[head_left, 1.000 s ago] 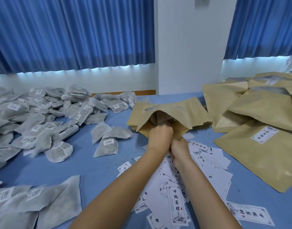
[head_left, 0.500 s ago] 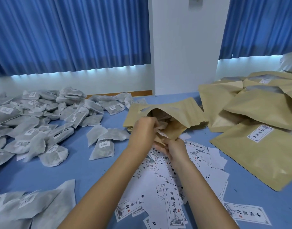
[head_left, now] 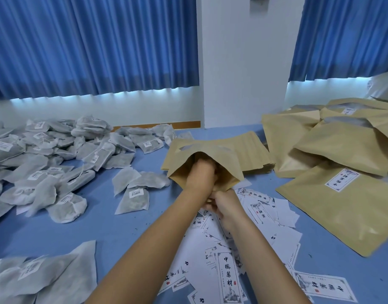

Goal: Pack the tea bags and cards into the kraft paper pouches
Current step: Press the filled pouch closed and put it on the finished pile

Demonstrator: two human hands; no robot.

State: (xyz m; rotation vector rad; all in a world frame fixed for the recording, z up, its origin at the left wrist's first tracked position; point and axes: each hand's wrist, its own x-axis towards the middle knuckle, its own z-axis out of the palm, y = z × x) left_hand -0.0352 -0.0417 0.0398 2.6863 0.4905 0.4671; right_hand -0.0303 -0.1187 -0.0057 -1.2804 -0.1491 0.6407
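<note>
Here, pouch (head_left: 230, 172) lip between right hand's (head_left: 227, 210) fingers (head_left: 211, 201).

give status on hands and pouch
Left hand inside kraft pouch, fingers hidden. Right hand pinching the pouch's mouth edge. Nothing blocking; cards underneath, tea bags to the left.

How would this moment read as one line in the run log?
left hand: inside kraft paper pouch, fingers hidden | right hand: grips pouch rim | cards: scattered under forearms
</note>
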